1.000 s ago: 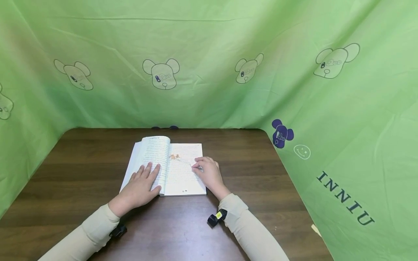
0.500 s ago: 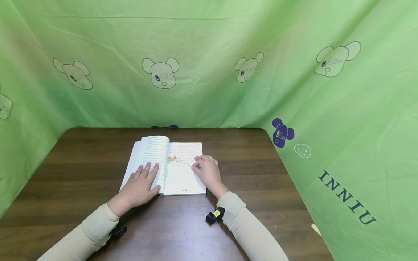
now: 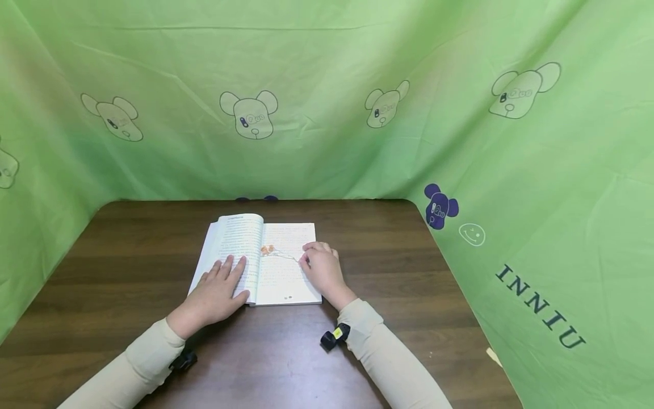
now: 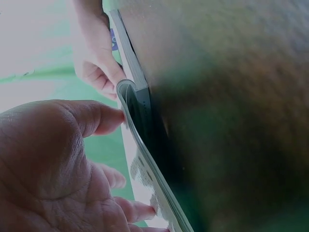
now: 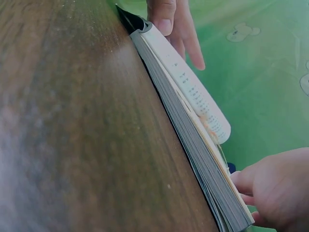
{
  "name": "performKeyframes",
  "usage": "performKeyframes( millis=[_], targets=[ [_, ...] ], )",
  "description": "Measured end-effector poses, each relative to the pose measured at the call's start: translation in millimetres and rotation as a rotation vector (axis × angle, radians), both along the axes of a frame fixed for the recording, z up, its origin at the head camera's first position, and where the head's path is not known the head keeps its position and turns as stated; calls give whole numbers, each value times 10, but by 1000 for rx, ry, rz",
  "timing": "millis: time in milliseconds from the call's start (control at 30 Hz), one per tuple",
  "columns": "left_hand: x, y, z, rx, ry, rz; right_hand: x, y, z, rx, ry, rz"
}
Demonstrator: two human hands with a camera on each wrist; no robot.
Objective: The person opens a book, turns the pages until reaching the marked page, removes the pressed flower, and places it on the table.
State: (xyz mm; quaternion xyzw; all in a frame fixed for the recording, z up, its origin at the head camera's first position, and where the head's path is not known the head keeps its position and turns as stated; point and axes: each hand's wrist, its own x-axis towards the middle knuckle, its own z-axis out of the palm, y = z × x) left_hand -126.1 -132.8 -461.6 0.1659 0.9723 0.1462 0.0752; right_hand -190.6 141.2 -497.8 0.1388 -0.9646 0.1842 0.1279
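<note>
An open book (image 3: 284, 279) lies on the dark wooden table (image 3: 409, 295). My left hand (image 3: 228, 267) rests flat on the bulging left page, fingers straight. On the right page my right hand (image 3: 306, 261) pinches the thin stem (image 3: 289, 256) of a small orange dried flower (image 3: 267, 249), whose head lies by the gutter. The left wrist view shows my left hand's palm (image 4: 53, 159) against the curved page of the book (image 4: 140, 164). In the right wrist view the book's page block (image 5: 193, 130) is seen edge-on, with my right hand (image 5: 275, 188) at its near corner.
Green cloth (image 3: 327, 113) printed with bear heads walls the table at the back and on both sides. The right cloth (image 3: 536, 255) slopes in over the table's right edge. Bare wood surrounds the book.
The orange flower has slid a little left toward the book's gutter, drawn by my right hand, which shifted slightly left and away. My left hand stays on the left page.
</note>
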Motion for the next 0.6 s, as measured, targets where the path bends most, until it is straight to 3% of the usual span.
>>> performKeyframes(
  millis=[600],
  targets=[
    [23, 48, 48, -10, -36, 0, 16, -10, 98, 46, -14, 6]
  ],
)
